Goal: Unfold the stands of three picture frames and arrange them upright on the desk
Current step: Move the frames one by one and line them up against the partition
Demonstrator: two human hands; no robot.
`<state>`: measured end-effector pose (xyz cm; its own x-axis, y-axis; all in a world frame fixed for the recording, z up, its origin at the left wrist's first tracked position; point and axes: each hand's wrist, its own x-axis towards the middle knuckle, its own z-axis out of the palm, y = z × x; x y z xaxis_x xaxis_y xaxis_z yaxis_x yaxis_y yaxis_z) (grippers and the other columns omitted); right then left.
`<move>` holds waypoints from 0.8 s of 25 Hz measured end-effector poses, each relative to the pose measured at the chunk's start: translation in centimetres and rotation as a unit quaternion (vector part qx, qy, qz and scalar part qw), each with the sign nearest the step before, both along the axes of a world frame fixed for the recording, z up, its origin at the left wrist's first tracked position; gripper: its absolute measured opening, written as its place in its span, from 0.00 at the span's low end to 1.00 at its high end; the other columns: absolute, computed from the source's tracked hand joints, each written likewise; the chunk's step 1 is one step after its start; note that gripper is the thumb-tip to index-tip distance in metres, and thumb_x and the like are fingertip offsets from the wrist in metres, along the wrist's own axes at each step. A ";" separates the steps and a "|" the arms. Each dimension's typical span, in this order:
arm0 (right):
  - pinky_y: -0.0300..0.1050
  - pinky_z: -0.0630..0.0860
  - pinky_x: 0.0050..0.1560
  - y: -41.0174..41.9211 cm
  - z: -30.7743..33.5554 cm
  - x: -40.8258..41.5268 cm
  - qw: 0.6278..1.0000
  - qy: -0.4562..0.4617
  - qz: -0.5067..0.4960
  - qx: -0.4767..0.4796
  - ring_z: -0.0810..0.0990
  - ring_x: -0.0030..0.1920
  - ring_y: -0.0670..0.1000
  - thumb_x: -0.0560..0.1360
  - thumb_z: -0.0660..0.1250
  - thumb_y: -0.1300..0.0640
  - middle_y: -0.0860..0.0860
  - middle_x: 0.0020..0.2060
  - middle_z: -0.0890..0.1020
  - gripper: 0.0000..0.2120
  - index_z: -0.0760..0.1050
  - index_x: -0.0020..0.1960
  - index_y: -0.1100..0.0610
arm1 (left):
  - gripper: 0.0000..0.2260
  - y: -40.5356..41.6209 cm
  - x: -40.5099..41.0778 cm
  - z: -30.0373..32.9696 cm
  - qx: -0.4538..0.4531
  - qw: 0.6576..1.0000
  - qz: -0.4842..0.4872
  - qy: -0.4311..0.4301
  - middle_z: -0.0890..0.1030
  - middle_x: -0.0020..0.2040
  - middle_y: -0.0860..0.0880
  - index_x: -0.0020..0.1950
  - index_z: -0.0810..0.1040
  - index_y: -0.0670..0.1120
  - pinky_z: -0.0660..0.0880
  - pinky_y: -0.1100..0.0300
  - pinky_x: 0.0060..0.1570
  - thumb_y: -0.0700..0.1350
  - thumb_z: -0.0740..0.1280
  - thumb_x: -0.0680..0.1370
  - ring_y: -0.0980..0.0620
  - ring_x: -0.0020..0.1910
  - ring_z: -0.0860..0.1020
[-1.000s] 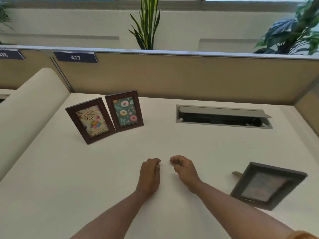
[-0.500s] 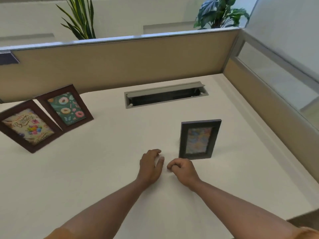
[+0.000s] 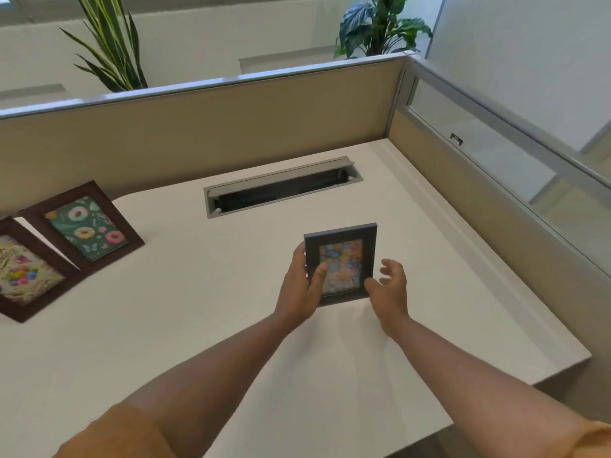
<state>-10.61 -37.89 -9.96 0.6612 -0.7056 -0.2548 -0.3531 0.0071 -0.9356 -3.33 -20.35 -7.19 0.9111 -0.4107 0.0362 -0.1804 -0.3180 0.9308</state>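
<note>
The left hand was clamped on the left edge of the grey frame, thumb pressed over the glass and the fingers wrapped behind, while the right hand was at the frame's lower right corner with its thumb touching the edge and its fingers spread loose, not closed on anything. The frame stood between the two hands, face toward the wearer, and whether its bottom edge rested on the desk or hung just above it could not be told; its stand was hidden behind it. To do this step well, I judged that the right hand should take the right edge firmly before the frame was moved, so the piece did not twist about the single left-hand grip, and that the stand should be checked as fully swung out before the frame was let go. Well off to the left of the hands, the doughnut frame and the birthday frame stood leaning back side by side, and beyond the hands lay the open cable slot, with the partition behind it. Half a second earlier both hands had been resting on the desk just in front of the grey frame, loosely curled and touching nothing, and the frame stood by itself; now they had come up and taken it.
</note>
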 end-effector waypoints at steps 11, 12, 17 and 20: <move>0.45 0.84 0.42 5.1 1.3 7.8 0.949 -0.032 0.238 0.206 0.85 0.54 0.57 0.77 0.64 0.69 0.56 0.53 0.86 0.14 0.80 0.58 0.58 | 0.19 4.9 3.8 3.5 -0.055 0.990 0.127 0.004 0.74 0.65 0.47 0.76 0.59 0.55 0.82 0.44 0.56 0.54 0.57 0.85 0.48 0.61 0.79; 0.45 0.84 0.42 6.6 1.3 9.0 0.942 -0.029 0.257 0.212 0.85 0.54 0.56 0.76 0.64 0.69 0.56 0.53 0.86 0.14 0.80 0.57 0.58 | 0.22 6.5 4.8 3.6 -0.037 0.989 0.141 -0.008 0.72 0.68 0.46 0.78 0.55 0.56 0.81 0.44 0.58 0.53 0.57 0.85 0.48 0.63 0.78; 0.40 0.83 0.38 14.7 2.0 16.1 0.923 -0.025 0.314 0.219 0.85 0.49 0.53 0.77 0.65 0.69 0.51 0.50 0.86 0.12 0.80 0.54 0.55 | 0.30 15.7 9.6 3.4 0.059 0.978 0.179 -0.090 0.64 0.69 0.51 0.81 0.47 0.61 0.73 0.77 0.51 0.49 0.60 0.85 0.61 0.62 0.68; 0.39 0.82 0.36 18.4 2.3 20.6 0.920 -0.021 0.329 0.213 0.84 0.51 0.54 0.78 0.65 0.68 0.53 0.52 0.85 0.11 0.79 0.56 0.56 | 0.26 20.7 13.1 4.2 0.146 0.955 0.200 -0.165 0.66 0.70 0.46 0.81 0.59 0.51 0.72 0.67 0.59 0.47 0.62 0.84 0.60 0.62 0.66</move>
